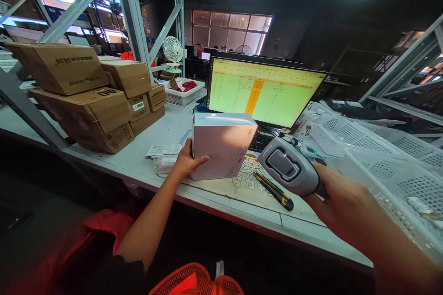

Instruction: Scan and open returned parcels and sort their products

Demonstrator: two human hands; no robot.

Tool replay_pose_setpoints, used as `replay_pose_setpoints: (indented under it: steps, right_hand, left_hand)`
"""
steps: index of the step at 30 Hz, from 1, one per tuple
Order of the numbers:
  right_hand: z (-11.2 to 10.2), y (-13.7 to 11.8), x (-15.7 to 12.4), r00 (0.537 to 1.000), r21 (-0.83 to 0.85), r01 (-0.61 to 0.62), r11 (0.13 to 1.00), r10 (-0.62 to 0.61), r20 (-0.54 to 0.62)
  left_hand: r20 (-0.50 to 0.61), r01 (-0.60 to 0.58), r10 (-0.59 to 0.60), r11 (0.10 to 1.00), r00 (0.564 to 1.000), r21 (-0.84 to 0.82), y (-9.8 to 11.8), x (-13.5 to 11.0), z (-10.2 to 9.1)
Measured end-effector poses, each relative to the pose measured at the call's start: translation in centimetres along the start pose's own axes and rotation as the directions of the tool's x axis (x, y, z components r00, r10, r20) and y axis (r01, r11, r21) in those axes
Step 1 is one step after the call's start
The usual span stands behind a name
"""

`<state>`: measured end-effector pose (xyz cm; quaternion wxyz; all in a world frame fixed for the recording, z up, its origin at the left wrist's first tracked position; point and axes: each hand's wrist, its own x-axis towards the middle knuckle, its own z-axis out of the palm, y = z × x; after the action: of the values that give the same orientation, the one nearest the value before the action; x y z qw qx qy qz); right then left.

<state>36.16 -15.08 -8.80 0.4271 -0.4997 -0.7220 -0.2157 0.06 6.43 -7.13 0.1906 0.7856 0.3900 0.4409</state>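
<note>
My left hand grips the left side of a white box that stands on its edge on the desk mat. My right hand is closed round the handle of a grey barcode scanner, whose head points toward the box from the right. A black and yellow utility knife lies on the mat just below the scanner. A plastic-wrapped item and a paper slip lie left of my left hand.
A monitor with a green and orange spreadsheet stands behind the box, a keyboard under it. Stacked cardboard boxes fill the left of the table. White perforated baskets sit right; a small basket and fan sit behind.
</note>
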Motion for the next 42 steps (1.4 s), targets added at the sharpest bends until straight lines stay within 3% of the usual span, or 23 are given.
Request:
replay_pose_setpoints:
  steps: [8,12,14,17,19,21,23,25,27,29,31,32,34,37,40,42]
  right_hand:
    - [-0.1,0.1,-1.1,1.0,0.041,-0.013,0.999,0.014,-0.014]
    - [2.3,2.8,-1.8,0.974,0.022,-0.217,0.976,0.215,0.075]
    - [5.0,4.8,-2.4,0.9,-0.076,-0.386,0.92,0.393,0.189]
    - [9.6,7.5,-4.1,0.714,-0.242,-0.554,0.796,0.605,0.352]
    - [12.2,8.6,-5.7,0.61,-0.287,-0.619,0.731,0.678,0.41]
    - [13.8,9.1,-7.1,0.555,-0.291,-0.665,0.688,0.716,0.424]
    - [14.2,8.9,-7.9,0.544,-0.287,-0.691,0.663,0.739,0.397]
    - [13.5,8.0,-7.8,0.602,-0.195,-0.71,0.676,0.727,0.328]
    - [12.0,6.0,-6.9,0.72,0.053,-0.675,0.736,0.641,0.265]
    - [10.5,2.8,-5.7,0.842,0.388,-0.539,0.748,0.48,0.246]
    - [9.7,-1.0,-4.9,0.908,0.644,-0.417,0.641,0.334,0.255]
    - [9.6,-3.0,-4.9,0.915,0.722,-0.392,0.57,0.324,0.241]
    - [10.0,-6.7,-5.8,0.893,0.814,-0.379,0.439,0.406,0.197]
    - [10.6,-10.4,-9.0,0.801,0.873,-0.389,0.294,0.577,0.162]
    - [9.2,-11.8,-13.4,0.708,0.862,-0.453,0.227,0.68,0.193]
    - [6.7,-11.5,-16.6,0.592,0.809,-0.545,0.221,0.784,0.185]
  left_hand:
    - [0.004,0.032,-0.032,0.999,0.999,0.025,0.1,0.0,0.0]
    - [0.06,0.091,-0.094,0.994,0.994,0.053,0.6,0.1,-0.6]
    - [0.102,0.113,-0.121,0.991,0.987,0.078,1.2,0.2,-1.2]
    - [0.172,0.108,-0.127,0.987,0.977,0.119,2.1,0.4,-2.0]
    - [0.185,0.076,-0.101,0.987,0.977,0.139,2.5,0.5,-2.3]
    - [0.156,0.044,-0.067,0.988,0.986,0.146,2.5,0.5,-2.4]
    - [0.104,0.027,-0.04,0.992,0.994,0.126,2.4,0.3,-2.4]
    - [0.041,0.018,-0.021,0.997,0.999,0.075,2.5,-0.3,-2.7]
    - [0.005,0.019,-0.019,1.0,1.0,0.012,3.1,-1.2,-3.2]
    - [0.02,0.038,-0.038,0.999,0.999,-0.012,4.3,-2.7,-3.5]
    - [0.084,0.043,-0.045,0.999,0.995,0.028,6.0,-4.7,-3.4]
    - [0.121,0.036,-0.043,0.997,0.992,0.061,6.7,-5.9,-3.2]
    - [0.2,0.022,-0.042,0.994,0.979,0.103,7.7,-8.5,-2.3]
    - [0.332,0.079,-0.095,0.995,0.939,0.062,7.2,-12.0,-0.6]
    - [0.474,0.169,-0.143,0.985,0.869,-0.012,5.3,-14.2,1.7]
    - [0.557,0.202,-0.123,0.976,0.821,-0.083,4.5,-15.0,3.8]
